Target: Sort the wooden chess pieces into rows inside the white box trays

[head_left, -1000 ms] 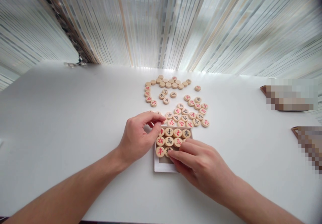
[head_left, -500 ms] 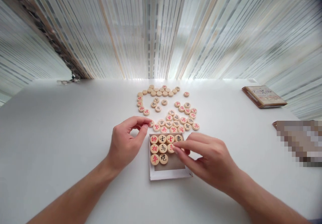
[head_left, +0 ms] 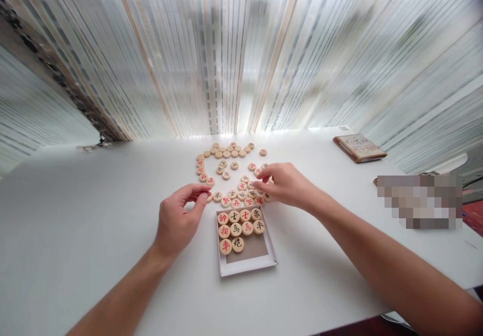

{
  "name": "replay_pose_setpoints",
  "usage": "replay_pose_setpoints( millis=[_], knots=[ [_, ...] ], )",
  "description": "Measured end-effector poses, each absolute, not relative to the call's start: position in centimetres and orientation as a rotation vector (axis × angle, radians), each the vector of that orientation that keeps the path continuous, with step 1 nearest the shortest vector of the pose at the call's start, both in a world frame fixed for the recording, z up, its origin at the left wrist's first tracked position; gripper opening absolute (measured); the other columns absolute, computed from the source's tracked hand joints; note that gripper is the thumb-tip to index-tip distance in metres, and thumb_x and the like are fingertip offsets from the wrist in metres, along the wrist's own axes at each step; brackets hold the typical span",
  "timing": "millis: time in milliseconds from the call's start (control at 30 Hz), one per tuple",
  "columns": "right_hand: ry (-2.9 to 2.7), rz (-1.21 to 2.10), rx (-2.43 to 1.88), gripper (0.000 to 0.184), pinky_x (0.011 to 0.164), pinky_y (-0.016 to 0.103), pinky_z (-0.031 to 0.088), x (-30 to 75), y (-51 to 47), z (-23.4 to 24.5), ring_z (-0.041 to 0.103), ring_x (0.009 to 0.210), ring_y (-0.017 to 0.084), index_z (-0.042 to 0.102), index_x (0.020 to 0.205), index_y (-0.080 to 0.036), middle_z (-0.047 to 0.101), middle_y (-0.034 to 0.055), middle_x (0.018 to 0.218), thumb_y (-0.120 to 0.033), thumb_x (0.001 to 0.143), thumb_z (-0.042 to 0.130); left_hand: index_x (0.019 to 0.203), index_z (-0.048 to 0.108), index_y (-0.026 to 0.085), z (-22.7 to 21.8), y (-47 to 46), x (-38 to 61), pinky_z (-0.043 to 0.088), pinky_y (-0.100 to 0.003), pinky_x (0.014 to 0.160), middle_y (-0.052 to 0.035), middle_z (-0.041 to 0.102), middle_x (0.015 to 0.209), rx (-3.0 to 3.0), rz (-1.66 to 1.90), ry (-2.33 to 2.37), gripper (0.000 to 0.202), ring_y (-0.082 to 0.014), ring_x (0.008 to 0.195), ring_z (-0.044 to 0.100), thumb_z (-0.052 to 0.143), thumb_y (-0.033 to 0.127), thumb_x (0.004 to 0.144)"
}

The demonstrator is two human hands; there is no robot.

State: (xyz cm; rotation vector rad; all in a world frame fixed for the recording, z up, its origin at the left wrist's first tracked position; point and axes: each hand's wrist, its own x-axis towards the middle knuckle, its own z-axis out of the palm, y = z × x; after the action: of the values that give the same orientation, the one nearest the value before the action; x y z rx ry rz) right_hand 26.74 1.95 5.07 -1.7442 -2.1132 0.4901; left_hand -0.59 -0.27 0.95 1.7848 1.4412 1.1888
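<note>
A shallow cardboard box (head_left: 247,267) lies in front of me, with several round wooden Chinese chess pieces (head_left: 236,230) in it, face up in rows. Two full rows fill its far part. The near row has two pieces at the left. My left hand (head_left: 181,215) is just beyond the box's left corner, with thumb and forefinger pinched at a Chinese chess piece (head_left: 210,197) partly hidden by the fingertips. My right hand (head_left: 283,185) reaches over the loose pieces (head_left: 242,195) beyond the box. Its thumb and forefinger are apart beside a black-marked piece (head_left: 251,185).
More pieces (head_left: 227,153) lie farther back in a curved line, some showing blank sides. A printed box (head_left: 360,147) lies at the back right of the white table (head_left: 94,215). A blurred-out object (head_left: 422,200) is nearer on the right. Striped curtains (head_left: 226,64) hang behind.
My right hand has moved from the box out to the loose pieces. A black-marked piece now shows at the right end of the second row. The view has shifted.
</note>
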Motion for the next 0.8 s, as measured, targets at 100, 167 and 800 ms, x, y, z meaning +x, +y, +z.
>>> replay_pose_setpoints(
  millis=[100, 167, 800],
  knots=[
    [-2.157, 0.454, -1.799, 0.020, 0.066, 0.032, 0.043, 25.8, 2.7, 4.0, 0.069, 0.077, 0.022, 0.079, 0.073, -0.019, 0.079, 0.0093, 0.086, -0.029, 0.090, 0.076, 0.103, 0.083, 0.019, 1.0, -0.4, -0.5, 0.065, -0.029, 0.071, -0.0078, 0.086, 0.100, 1.799, 1.171, 1.440, 0.019, -0.0245, 0.093, 0.082, 0.070, 0.030, 0.094],
    [-2.165, 0.441, -1.826, 0.023, 0.064, 0.032, 0.040, 25.5, 3.0, 3.6, 0.068, 0.077, 0.022, 0.076, 0.069, -0.019, 0.078, 0.0101, 0.087, -0.029, 0.090, 0.075, 0.103, 0.083, 0.018, 0.9, -0.5, -0.5, 0.064, -0.028, 0.069, -0.0077, 0.086, 0.100, 1.810, 1.158, 1.434, 0.019, -0.0242, 0.093, 0.081, 0.069, 0.029, 0.095],
    [-1.684, 1.013, -1.398, 0.047, 0.071, 0.035, 0.060, 26.0, -0.9, 3.5, 0.074, 0.077, 0.020, 0.081, 0.117, -0.015, 0.081, 0.0102, 0.094, -0.057, 0.096, 0.073, 0.097, 0.081, 0.019, 1.8, -2.6, 1.0, 0.063, -0.031, 0.079, -0.0058, 0.084, 0.093, 1.865, 1.167, 1.222, 0.014, -0.0207, 0.086, 0.078, 0.069, 0.026, 0.096]
  ],
)
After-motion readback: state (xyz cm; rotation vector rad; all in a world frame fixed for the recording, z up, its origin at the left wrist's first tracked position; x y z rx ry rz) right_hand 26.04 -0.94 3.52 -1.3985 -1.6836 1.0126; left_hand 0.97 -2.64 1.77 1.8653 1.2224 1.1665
